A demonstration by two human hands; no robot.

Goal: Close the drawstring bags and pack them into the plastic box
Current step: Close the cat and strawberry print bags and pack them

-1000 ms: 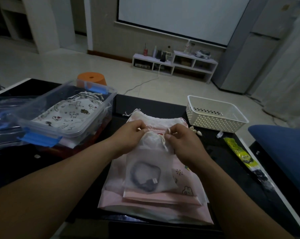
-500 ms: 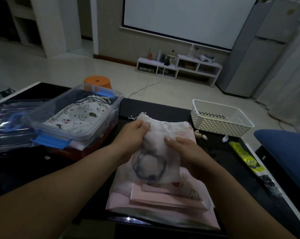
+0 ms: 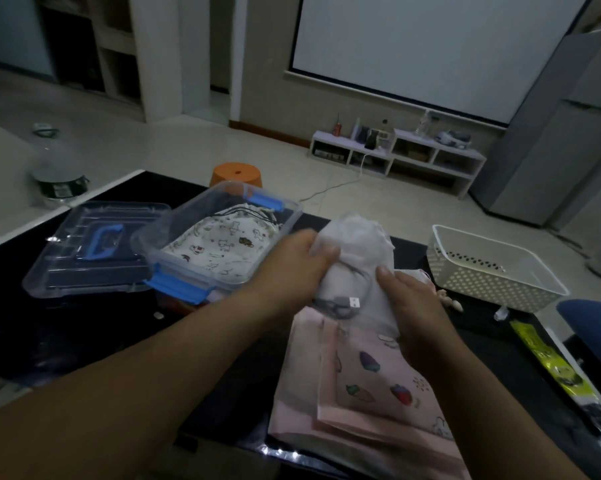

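A small white translucent drawstring bag point(image 3: 356, 258) with a dark cable inside is lifted above the table. My left hand point(image 3: 292, 268) grips its left side and my right hand point(image 3: 413, 303) holds its right side. Below lies a stack of pink printed drawstring bags point(image 3: 371, 382). To the left stands the clear plastic box point(image 3: 174, 258) with blue clasps. Inside it lies a white bag with cartoon animals point(image 3: 219, 244).
The box's clear lid point(image 3: 84, 247) with a blue handle lies left of the box. A white perforated basket point(image 3: 493, 268) stands at the right. A yellow packet point(image 3: 548, 362) lies by the table's right edge, a blue cushion point(image 3: 593, 334) beyond it. An orange stool point(image 3: 236, 173) stands behind the table.
Both hands have lifted the small white bag off the pink stack and carried it up and left, towards the plastic box. The bag now looks bunched up.
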